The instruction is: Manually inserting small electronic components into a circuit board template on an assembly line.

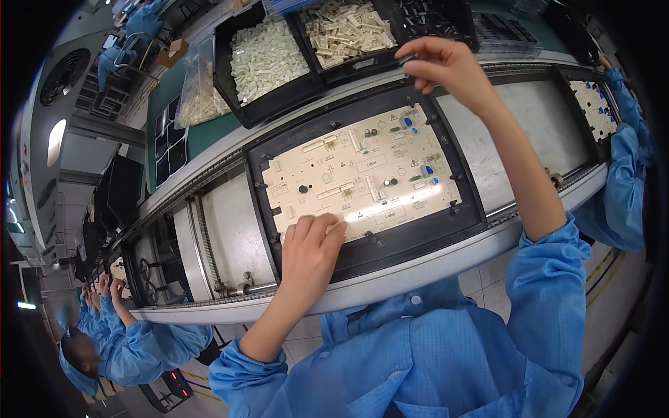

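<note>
A cream circuit board [327,157] lies in a black frame [446,221] on the conveyor in front of me, with white connectors, small capacitors and blue parts standing on it. My left hand [309,259] rests over the board's near left edge, fingers curled down and drawn together; what they hold, if anything, is hidden. Raised above the far right of the frame, my right hand [446,70] pinches a small dark component [408,60] between thumb and forefinger. Just beyond it sits a black bin of dark components [426,19].
Bins of white connectors [268,56] and cream connectors [348,31] line the far side, beside a plastic bag of parts [202,90]. The conveyor's metal rail [418,261] runs along the near side. Co-workers in blue [150,352] work left and right; another board [592,108] is at right.
</note>
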Demonstrator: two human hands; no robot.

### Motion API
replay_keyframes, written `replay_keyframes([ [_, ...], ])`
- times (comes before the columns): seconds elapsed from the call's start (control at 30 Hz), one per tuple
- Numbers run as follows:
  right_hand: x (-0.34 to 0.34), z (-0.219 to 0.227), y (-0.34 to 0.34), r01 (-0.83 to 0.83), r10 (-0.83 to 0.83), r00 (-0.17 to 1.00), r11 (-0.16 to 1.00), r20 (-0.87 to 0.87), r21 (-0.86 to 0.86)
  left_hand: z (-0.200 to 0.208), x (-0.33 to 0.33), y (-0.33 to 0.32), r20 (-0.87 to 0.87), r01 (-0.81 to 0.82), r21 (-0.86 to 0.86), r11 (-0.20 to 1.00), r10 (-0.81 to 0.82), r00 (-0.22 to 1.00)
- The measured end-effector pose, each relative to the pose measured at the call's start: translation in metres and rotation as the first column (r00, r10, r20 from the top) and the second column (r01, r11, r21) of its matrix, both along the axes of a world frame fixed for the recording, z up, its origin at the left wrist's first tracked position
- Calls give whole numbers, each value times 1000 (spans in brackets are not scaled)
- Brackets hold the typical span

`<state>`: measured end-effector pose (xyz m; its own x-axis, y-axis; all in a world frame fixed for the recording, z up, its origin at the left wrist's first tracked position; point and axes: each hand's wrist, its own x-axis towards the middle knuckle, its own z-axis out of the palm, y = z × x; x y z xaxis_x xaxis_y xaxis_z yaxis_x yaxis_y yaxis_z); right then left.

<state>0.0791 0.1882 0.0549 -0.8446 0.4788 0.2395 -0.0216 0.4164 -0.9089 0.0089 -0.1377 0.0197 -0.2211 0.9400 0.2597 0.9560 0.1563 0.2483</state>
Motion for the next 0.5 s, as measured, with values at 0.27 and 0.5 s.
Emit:
replay_keyframes([
  [0.27,8,-11,-34,-132,137,990,966,9,-221,-4,-3,-9,-4,44,-63,997,-44,999],
  [0.5,8,-21,-84,-286,311,950,859,-12,-425,4,-12,73,946,-248,194,949,-114,303],
])
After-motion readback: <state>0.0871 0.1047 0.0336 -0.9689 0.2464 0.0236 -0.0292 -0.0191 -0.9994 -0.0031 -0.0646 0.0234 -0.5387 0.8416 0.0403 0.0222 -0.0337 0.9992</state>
